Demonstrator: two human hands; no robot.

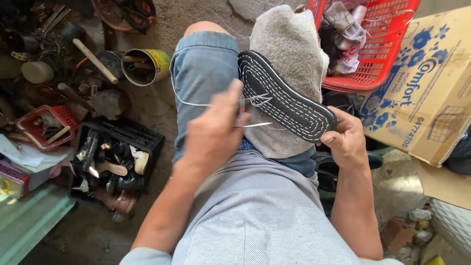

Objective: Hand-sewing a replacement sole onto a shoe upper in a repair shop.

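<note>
A black shoe sole [284,95] with white stitching along its edge rests sole-up on a grey towel [289,44] laid over my right knee. My right hand [346,140] grips the sole's near end. My left hand [216,130] is closed on a thin metal needle [255,124] whose tip points at the sole. A white thread [189,102] loops from the needle across my denim shorts [201,73].
A red plastic basket [387,44] with rags stands at the back right beside a cardboard box [431,88]. On the left lie a black crate [117,162] of shoe parts, an open tin can [144,66], a small red tray [46,125] and scattered tools.
</note>
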